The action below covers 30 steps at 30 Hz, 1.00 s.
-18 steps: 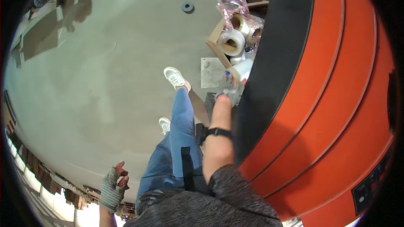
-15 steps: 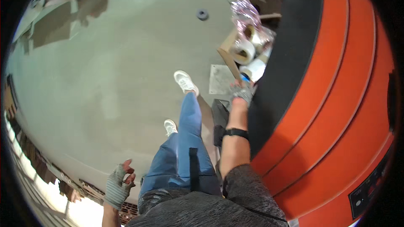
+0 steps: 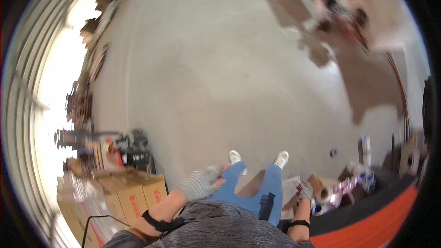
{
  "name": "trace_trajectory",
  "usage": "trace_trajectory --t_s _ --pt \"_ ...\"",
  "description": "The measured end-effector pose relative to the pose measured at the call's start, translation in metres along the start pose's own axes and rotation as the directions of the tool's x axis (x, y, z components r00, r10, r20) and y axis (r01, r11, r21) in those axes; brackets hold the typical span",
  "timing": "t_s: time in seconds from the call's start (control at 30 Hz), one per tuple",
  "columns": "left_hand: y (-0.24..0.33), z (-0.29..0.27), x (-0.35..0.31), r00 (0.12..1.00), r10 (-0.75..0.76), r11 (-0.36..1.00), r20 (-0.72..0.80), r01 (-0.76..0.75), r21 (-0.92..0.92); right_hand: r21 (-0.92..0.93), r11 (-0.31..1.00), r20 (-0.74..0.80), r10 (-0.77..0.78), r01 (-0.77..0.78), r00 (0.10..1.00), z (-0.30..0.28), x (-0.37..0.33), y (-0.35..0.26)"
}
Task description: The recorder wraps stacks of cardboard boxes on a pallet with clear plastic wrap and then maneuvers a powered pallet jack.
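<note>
My left hand (image 3: pixel 202 184), in a grey striped fingerless glove, hangs in front of my body beside my blue trousers. Its fingers are loosely bent and apart, with nothing in them. Low on the right, my gloved right hand (image 3: pixel 305 191) is beside an open cardboard box (image 3: pixel 315 183). Motion blur smears its fingers, so I cannot make out any grip. Next to that hand are a roll with a brown core (image 3: pixel 324 194) and a roll with a blue core (image 3: pixel 317 209). Shiny pink plastic film (image 3: pixel 340 187) lies among the rolls.
Black and orange machinery (image 3: pixel 367 222) curves along the lower right. Stacked brown cartons (image 3: pixel 133 197) stand at my lower left, with dark equipment (image 3: pixel 135 154) behind them. A small round roll (image 3: pixel 333 152) lies on the grey floor (image 3: pixel 216 82). Blurred objects (image 3: pixel 344 18) stand far right.
My view has swung left, bringing the cartons into sight and shifting the machine and rolls to the lower right. My left hand has come in front of my body; my right hand stays by the rolls.
</note>
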<state>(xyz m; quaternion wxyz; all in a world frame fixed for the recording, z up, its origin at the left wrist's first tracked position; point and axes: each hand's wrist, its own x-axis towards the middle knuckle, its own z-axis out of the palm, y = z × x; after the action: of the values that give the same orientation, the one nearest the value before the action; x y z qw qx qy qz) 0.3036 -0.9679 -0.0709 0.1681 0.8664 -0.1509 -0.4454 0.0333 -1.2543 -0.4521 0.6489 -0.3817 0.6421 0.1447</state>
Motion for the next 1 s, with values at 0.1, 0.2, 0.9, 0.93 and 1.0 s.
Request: trace_trajectory --t_s 0.1,0.2,0.9,0.93,1.0 --pt "-0.083 -0.001 -0.041 0.971 0.001 0.998 -0.239 -0.015 -0.056 -0.120 0.989 0.069 -0.079 0.086 0.995 0.021 0.014 -0.048" --pt "-0.147 -0.003 -0.102 0.925 -0.159 0.959 -0.346 0.062 -0.275 -0.301 0.946 0.019 -0.121 0.121 0.992 0.089 -0.012 -0.102" --pt "-0.466 -0.011 -0.254 0.510 -0.823 0.340 -0.249 0.091 -0.936 -0.779 -0.231 0.493 0.350 0.583 0.797 0.731 -0.117 -0.057" --pt "-0.480 -0.019 -0.256 0.466 -0.851 0.330 -0.242 0.115 -0.937 -0.454 -0.542 0.591 0.411 0.707 0.694 0.776 -0.112 -0.054" --pt "-0.502 -0.045 -0.267 0.445 -0.869 0.292 -0.214 0.113 -0.950 0.400 -0.765 0.599 0.635 0.505 0.487 0.864 -0.111 -0.037"
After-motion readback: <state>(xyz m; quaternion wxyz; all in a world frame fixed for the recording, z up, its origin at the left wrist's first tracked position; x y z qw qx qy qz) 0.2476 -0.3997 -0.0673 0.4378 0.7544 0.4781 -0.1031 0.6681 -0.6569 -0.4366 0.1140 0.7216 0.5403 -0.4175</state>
